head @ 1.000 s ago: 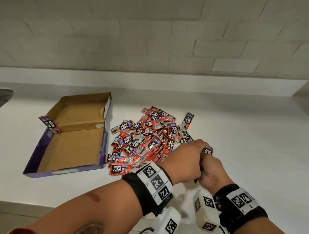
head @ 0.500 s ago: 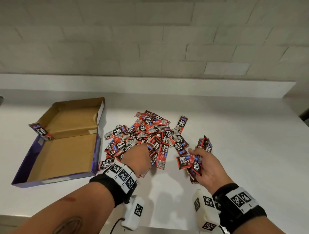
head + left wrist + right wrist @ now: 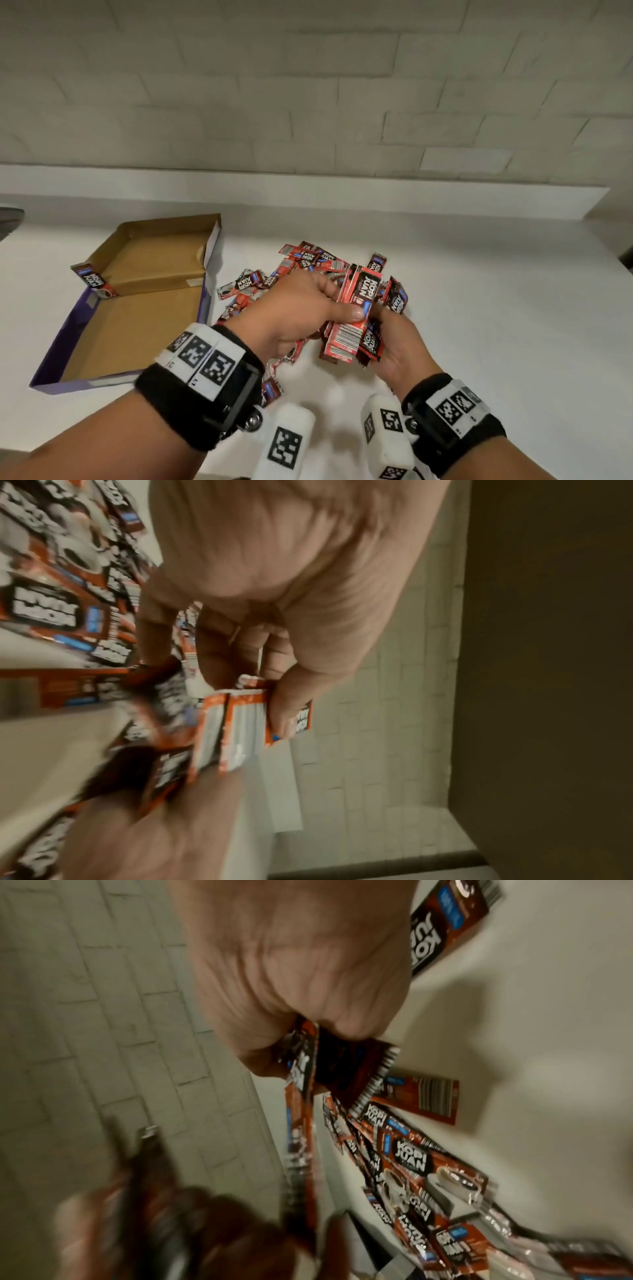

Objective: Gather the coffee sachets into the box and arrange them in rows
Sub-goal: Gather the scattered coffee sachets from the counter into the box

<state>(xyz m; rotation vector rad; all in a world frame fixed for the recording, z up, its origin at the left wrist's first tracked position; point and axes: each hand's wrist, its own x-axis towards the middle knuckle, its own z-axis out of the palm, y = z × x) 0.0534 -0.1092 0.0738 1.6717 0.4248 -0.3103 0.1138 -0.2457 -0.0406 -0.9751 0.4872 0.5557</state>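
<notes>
Wrist bands [image 3: 205, 363], black w/ white square-code markers, one on each forearm, nearest the camera; white marker blocks [image 3: 286, 442] hang below both wrists.

Right hand [image 3: 397, 346]: fingers clenched round a bundle of sachets [image 3: 354, 318], red/black, "KOPI JUAN" print; grip is from below and the right side. Right wrist view: sachet ends [image 3: 342, 1074] stick out of the closed fist, blurred.

Left hand [image 3: 291, 315]: thumb pressed on the front face of the same bundle, other fingers curled behind it, so grasping it too. Left wrist view: thumb [image 3: 291, 707] pinches the sachet edges [image 3: 236, 723]. Bundle is held above the tabletop [image 3: 479, 325], between both hands, roughly upright.

Loose sachets [image 3: 308, 260]: untidy pile on the white tabletop, behind and under the hands, partly hidden by them; a few near the left wrist [image 3: 272, 387]. Count: cannot tell. One sachet [image 3: 376, 263] lies apart at the pile's right far edge.

Box [image 3: 144, 308]: open, flat cardboard, brown inside, purple outside, left of the pile, just beside it. Inside floor bare. One sachet [image 3: 94, 281] rests on the box's left rim.

Far: white ledge [image 3: 308, 192], then pale brick wall [image 3: 308, 85].
</notes>
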